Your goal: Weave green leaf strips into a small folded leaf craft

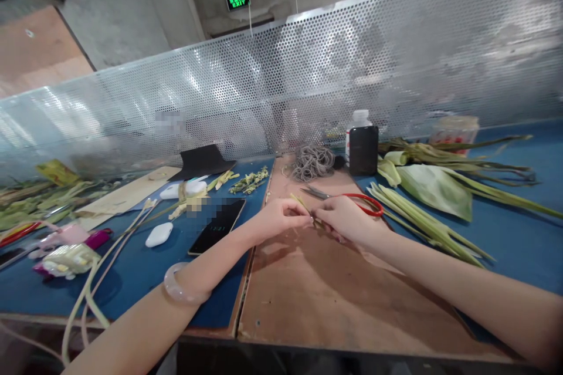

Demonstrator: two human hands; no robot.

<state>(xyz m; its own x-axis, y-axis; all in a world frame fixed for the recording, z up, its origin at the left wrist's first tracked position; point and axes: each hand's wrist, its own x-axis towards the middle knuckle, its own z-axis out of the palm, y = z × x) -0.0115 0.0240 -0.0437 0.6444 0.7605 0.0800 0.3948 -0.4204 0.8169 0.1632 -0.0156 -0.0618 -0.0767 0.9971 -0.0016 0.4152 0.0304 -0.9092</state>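
My left hand (285,218), with a pale bangle (178,284) on its wrist, pinches a thin yellow-green plant strip (300,199) above the brown wooden board (294,299). Meeting it there, my right hand (343,218) has its fingers closed on the same strip, whose lower part is mostly hidden between the hands. Red-handled scissors (373,206) lie just behind my right hand, blades pointing left. Beyond them is a tangled heap of grey cord (313,162). A bundle of pale green leaf strips (422,219) rests beside my right forearm.
A dark phone (217,228) and a white earphone case (159,235) lie on the blue mat left of the board. Behind stand a bottle (360,120) and a dark upright slab (363,151). Broad leaves (435,187) spread at right; a perforated metal screen (246,81) bounds the back.
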